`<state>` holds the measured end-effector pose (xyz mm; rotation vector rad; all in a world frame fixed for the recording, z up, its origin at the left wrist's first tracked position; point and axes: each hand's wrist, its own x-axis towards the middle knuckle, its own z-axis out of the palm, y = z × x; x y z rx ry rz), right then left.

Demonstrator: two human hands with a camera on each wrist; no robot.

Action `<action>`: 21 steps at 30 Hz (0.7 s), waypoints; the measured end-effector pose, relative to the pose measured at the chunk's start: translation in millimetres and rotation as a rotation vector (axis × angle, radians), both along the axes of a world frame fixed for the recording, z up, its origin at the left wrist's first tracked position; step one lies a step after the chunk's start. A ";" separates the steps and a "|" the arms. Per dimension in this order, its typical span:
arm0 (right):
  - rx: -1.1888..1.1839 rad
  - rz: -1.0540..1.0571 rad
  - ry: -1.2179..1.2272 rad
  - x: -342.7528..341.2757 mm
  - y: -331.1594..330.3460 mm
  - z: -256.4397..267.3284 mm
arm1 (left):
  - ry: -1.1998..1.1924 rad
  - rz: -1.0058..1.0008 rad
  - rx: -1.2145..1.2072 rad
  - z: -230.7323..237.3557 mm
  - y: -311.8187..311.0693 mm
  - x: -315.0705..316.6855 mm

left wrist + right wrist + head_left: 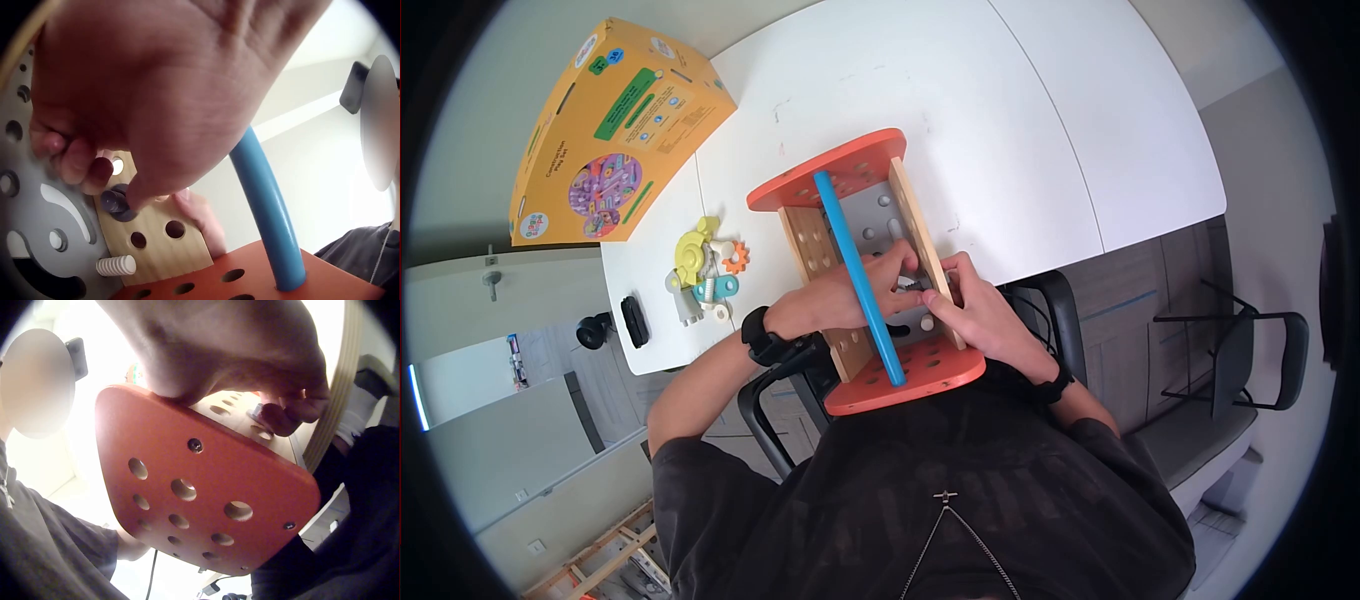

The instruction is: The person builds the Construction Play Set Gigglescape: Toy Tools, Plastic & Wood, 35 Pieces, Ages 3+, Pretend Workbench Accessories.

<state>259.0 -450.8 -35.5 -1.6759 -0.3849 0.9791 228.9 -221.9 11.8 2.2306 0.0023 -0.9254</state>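
A wooden toy toolbox with orange end panels (pixel 870 160), pale wooden sides (pixel 915 225) and a blue rod handle (pixel 841 225) sits tilted at the table edge, against the person's front. My left hand (pixel 880 284) reaches under the rod into the box. Its thumb and curled fingers pinch a dark grey bolt (pixel 114 201) at a hole in the side panel. From outside, my right hand (pixel 990 315) wraps over that panel, its fingertips on a grey piece (pixel 255 411) at the panel's outer face. A white threaded peg (pixel 117 265) sticks out of the grey base (pixel 37 219).
Left on the white table (pixel 1000 120) lie loose toy parts: a yellow-green piece (pixel 692 255), an orange gear (pixel 740 257), a teal strip (pixel 718 289). A yellow box (pixel 590 130) stands behind them. A black case (pixel 634 321) lies near the left edge. Chairs (pixel 1240 360) stand right.
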 end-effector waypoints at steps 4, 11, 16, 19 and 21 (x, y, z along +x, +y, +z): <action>0.001 -0.006 0.000 -0.9 0.5 -1.5 | 0.079 0.067 -0.099 -6.8 0.9 3.9; 0.002 -0.005 -0.001 -0.1 0.5 0.2 | 0.125 0.039 -0.028 7.7 -2.1 7.1; 0.017 -0.006 -0.006 -0.9 0.6 -3.5 | 0.083 0.011 -0.095 -9.7 -0.3 7.7; -0.001 0.003 -0.013 -0.1 0.9 -1.0 | 0.098 0.024 -0.105 -9.1 -3.7 10.1; -0.006 0.010 -0.013 0.3 1.0 -0.5 | 0.093 0.055 -0.125 -13.4 -3.8 8.5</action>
